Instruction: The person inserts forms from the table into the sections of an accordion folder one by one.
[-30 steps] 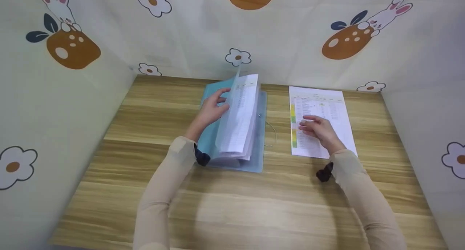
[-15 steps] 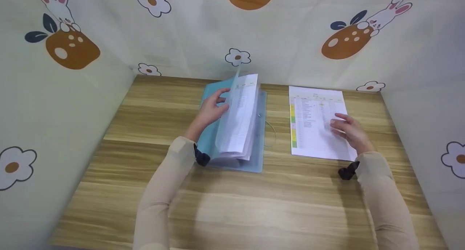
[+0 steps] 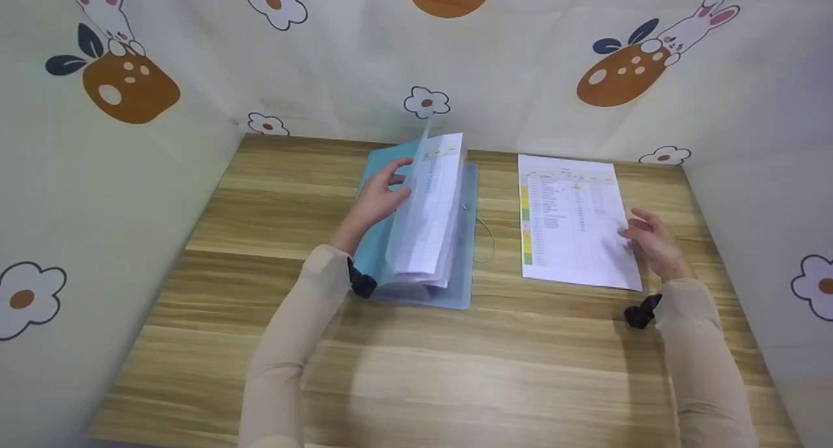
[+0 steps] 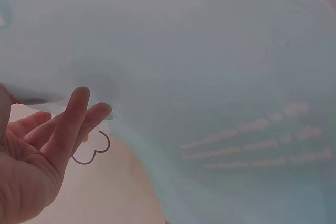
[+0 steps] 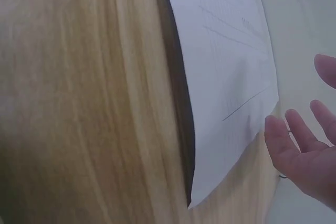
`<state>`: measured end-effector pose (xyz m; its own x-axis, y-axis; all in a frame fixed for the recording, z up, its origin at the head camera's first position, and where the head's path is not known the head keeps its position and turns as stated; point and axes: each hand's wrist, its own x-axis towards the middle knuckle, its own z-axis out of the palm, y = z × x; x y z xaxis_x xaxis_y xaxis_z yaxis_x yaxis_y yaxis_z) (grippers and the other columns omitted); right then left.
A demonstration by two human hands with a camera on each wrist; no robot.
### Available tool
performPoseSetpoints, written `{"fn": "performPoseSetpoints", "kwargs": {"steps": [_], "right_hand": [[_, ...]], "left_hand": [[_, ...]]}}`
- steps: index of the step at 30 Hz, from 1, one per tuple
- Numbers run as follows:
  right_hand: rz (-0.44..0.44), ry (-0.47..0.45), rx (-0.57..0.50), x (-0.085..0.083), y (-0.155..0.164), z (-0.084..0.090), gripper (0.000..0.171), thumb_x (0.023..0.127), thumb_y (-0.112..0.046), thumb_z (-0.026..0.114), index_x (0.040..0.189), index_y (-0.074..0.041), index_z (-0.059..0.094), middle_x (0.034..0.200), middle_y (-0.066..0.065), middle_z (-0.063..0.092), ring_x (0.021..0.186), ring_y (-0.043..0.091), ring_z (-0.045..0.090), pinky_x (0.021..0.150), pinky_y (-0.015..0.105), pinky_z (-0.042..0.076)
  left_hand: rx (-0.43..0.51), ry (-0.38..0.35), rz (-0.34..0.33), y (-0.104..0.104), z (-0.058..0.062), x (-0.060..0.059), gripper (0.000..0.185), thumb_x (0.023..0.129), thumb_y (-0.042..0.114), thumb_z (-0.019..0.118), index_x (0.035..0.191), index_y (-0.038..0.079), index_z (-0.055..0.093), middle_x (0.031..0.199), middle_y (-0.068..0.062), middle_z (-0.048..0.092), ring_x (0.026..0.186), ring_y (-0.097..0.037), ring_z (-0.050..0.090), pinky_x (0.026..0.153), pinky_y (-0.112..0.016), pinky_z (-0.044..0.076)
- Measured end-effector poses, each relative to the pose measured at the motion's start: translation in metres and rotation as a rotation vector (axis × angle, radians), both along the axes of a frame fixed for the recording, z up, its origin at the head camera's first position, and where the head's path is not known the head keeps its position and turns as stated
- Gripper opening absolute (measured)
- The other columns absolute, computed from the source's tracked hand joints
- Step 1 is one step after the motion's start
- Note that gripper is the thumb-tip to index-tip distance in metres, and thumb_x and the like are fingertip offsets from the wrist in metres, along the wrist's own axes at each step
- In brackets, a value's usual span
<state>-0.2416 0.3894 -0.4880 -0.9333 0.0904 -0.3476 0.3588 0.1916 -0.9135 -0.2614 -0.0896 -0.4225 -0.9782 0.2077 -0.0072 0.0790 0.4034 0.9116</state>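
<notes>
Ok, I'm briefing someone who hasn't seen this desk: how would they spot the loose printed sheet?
Start at the wooden table and find the blue folder standing open near the middle back. To its right, one loose sheet lies flat on the wood, with the right hand at its right edge. Unlike the folder's sleeved pages, it lies alone and has a yellow-and-green strip down its left margin.

Wooden table – blue folder (open), printed sheet, perhaps a cord.
</notes>
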Motion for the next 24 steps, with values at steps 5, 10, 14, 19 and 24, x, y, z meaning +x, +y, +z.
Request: {"fn": "performPoseSetpoints", "kwargs": {"steps": [5,10,14,19,24], "right_hand": [[0.042,-0.002,0.098,0.001,0.005,-0.006,0.076,0.084,-0.012,0.058,0.139,0.001,0.007,0.140,0.026,0.011,0.120,0.030,0.027,0.097,0.040,0.025],[0.054,0.002,0.172,0.001,0.007,-0.011,0.077,0.083,-0.011,0.059,0.139,0.003,0.007,0.138,0.028,0.014,0.120,0.035,0.025,0.096,0.041,0.026],[0.029,0.013,0.232,0.001,0.005,-0.013,0.078,0.080,-0.006,0.060,0.138,0.004,0.010,0.136,0.029,0.019,0.121,0.038,0.024,0.097,0.043,0.024],[0.001,0.034,0.283,0.000,0.000,-0.020,0.077,0.077,0.000,0.059,0.137,0.005,0.011,0.135,0.029,0.021,0.120,0.038,0.025,0.096,0.043,0.026],[-0.032,0.043,0.360,-0.002,-0.003,-0.026,0.078,0.075,0.005,0.057,0.137,0.005,0.011,0.133,0.029,0.025,0.119,0.039,0.029,0.096,0.044,0.026]], "left_hand": [[0.001,0.006,0.000,0.001,0.001,0.001,0.048,0.084,0.010,0.049,0.130,0.018,0.041,0.125,-0.007,0.046,0.108,-0.018,0.048,0.077,-0.033,0.046],[0.011,0.006,-0.006,0.000,0.001,0.002,0.048,0.084,0.010,0.049,0.131,0.017,0.040,0.125,-0.008,0.046,0.107,-0.021,0.048,0.077,-0.034,0.045],[0.017,0.012,-0.011,0.000,0.000,0.002,0.048,0.084,0.010,0.049,0.131,0.017,0.040,0.124,-0.008,0.047,0.106,-0.021,0.049,0.076,-0.033,0.046],[0.007,0.053,-0.006,0.000,0.000,0.001,0.048,0.082,0.009,0.047,0.130,0.016,0.041,0.120,-0.009,0.051,0.104,-0.018,0.051,0.070,-0.033,0.047],[0.010,0.035,-0.009,0.001,0.000,0.001,0.047,0.084,0.010,0.048,0.130,0.016,0.041,0.123,-0.008,0.047,0.106,-0.019,0.049,0.073,-0.034,0.047]]}}
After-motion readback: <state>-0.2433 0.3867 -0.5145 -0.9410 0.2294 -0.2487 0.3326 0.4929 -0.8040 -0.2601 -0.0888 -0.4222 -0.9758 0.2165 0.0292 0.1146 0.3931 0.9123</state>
